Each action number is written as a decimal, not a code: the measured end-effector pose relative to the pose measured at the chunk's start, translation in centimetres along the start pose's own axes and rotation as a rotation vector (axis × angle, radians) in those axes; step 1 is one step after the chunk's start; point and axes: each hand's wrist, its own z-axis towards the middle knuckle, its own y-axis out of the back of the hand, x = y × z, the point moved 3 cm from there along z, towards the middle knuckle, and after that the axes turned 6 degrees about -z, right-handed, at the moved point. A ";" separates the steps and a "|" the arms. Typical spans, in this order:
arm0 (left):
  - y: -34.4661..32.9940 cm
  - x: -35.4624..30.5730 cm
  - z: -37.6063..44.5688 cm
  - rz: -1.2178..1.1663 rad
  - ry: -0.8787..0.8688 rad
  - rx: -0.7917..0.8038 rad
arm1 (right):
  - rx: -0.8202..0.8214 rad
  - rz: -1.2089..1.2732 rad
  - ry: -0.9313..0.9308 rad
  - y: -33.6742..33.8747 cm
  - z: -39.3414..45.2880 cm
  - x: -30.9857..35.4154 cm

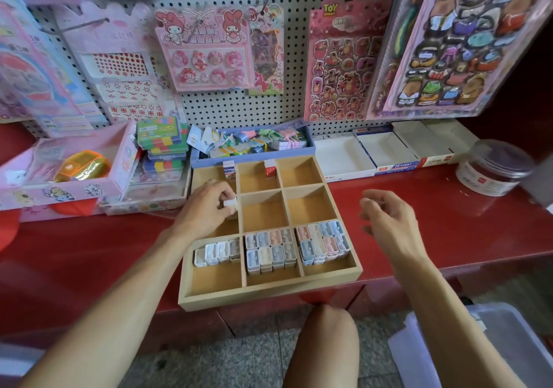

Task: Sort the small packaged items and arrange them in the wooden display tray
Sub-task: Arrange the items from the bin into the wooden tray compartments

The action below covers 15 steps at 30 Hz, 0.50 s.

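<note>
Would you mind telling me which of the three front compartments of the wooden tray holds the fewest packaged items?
The front-left compartment of the wooden tray: it holds just one row of small packages along its back wall, while the middle and right ones hold two rows each.

Both forearms bare to frame edge, no sleeves showing. Left hand [206, 205] and right hand [386, 217] bare: no gloves, rings, watch or wristband visible. Bare knee [326, 330] near, between arms.
</note>
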 end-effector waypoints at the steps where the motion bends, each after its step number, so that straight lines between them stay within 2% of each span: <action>1: -0.4 0.0 0.0 0.019 -0.011 0.005 | -0.029 0.006 -0.007 0.6 0.1 -0.2; 6: -1.3 0.3 -0.5 0.032 -0.022 -0.037 | -0.100 0.067 -0.057 2.2 0.5 -1.3; 15: 0.2 -0.3 -0.3 0.022 0.035 -0.044 | -0.113 0.069 -0.069 3.2 -0.6 -2.0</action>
